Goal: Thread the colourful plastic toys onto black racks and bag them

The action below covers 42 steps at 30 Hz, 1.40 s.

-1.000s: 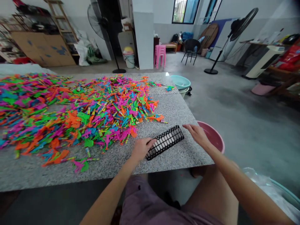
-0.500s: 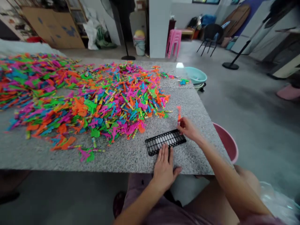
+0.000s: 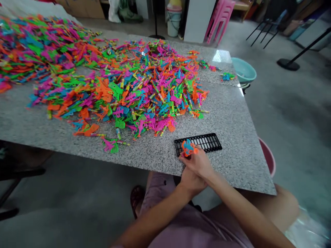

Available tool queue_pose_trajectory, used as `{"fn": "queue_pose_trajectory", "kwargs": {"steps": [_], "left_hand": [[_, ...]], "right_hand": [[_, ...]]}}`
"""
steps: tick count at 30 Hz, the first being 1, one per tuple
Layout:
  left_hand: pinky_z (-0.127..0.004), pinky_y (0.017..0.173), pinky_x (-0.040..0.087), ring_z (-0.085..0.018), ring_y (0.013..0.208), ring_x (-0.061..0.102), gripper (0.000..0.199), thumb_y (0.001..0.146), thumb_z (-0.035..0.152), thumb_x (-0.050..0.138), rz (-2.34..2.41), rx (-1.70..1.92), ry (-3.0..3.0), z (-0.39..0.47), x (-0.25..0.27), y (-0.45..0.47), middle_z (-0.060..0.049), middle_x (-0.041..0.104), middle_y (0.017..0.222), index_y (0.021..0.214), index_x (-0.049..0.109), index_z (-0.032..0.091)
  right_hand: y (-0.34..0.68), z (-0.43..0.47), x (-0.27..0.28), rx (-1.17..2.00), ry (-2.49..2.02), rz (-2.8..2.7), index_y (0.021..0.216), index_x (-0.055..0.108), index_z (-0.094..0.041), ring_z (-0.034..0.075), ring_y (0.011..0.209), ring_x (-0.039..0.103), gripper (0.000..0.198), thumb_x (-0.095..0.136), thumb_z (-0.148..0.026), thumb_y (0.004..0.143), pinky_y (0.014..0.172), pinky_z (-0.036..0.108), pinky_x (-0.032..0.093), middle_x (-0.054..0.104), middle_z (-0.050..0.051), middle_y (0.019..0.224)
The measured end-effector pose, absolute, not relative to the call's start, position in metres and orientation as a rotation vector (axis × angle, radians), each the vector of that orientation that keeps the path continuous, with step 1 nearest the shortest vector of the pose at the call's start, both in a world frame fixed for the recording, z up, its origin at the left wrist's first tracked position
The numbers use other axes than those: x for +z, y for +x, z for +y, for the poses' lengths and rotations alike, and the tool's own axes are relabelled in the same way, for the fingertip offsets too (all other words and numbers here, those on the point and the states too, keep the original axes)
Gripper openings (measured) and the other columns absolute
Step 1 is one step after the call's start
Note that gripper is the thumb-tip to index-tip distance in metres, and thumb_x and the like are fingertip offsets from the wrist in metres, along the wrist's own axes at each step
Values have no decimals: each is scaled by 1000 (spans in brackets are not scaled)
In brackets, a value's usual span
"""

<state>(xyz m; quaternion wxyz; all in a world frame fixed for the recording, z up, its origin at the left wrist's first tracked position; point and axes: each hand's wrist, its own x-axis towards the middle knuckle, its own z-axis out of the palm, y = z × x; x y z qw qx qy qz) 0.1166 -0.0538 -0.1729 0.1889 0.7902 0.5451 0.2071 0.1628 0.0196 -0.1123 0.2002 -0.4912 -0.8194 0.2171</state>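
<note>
A black slotted rack (image 3: 210, 142) lies near the front edge of the granite table. My right hand (image 3: 200, 161) is closed on a small orange and blue plastic toy (image 3: 188, 146) above the rack's left part. Whether that is one toy or two together I cannot tell. My left hand (image 3: 190, 181) is underneath the right one, at the table's edge, with its fingers mostly hidden. To the left spreads a large heap of bright plastic toys (image 3: 155, 88) in orange, pink, green and blue, many with yellow tube-like parts.
The granite table (image 3: 227, 113) ends in a corner at the right. A few loose toys (image 3: 111, 144) lie near its front edge. Beyond the right edge are a turquoise basin (image 3: 244, 70) and a pink basin (image 3: 267, 156). Stacked pink stools (image 3: 221, 20) stand behind.
My right hand has moved left from the rack's right end to its left part. A blue piece now shows with the orange. My left hand has come off the rack, under the right. The view has shifted.
</note>
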Motion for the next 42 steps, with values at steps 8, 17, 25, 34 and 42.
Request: {"fn": "queue_pose_trajectory", "kwargs": {"steps": [8,17,25,34,42], "left_hand": [[-51,111,36,-32,132,47,48,96,32,42,1539,570,2252,-59,-169,114,-12,58,137,143,44,19],[-55,110,39,-40,144,26,72,89,46,58,1557,782,2387,-56,-136,95,-25,31,154,146,36,8],[-43,84,56,-25,98,62,37,90,26,62,1956,1357,1953,-72,-127,35,-13,61,104,123,51,15],[-32,77,56,-19,83,65,17,94,34,58,1903,1231,1894,-47,-130,31,-4,69,88,91,69,21],[-33,73,56,-18,78,66,21,93,38,58,1960,1226,1894,-49,-134,30,-4,69,86,91,71,22]], "right_hand": [[154,10,-109,533,-1467,-2378,81,66,-22,27,87,61,13,75,-28,74,85,43,49,69,8,87],[209,156,-85,231,-1603,-2383,128,56,-17,27,119,51,44,47,-7,86,96,40,45,54,15,130],[250,186,-86,310,-1615,-2447,93,66,-14,24,92,62,23,47,-6,82,83,32,47,67,14,98],[202,58,-127,1186,-1197,-1698,103,58,-20,22,89,68,24,56,-30,82,82,34,54,71,9,100],[190,67,-114,1180,-1196,-1650,95,61,-21,19,81,66,15,58,-24,81,76,30,53,70,5,90]]}}
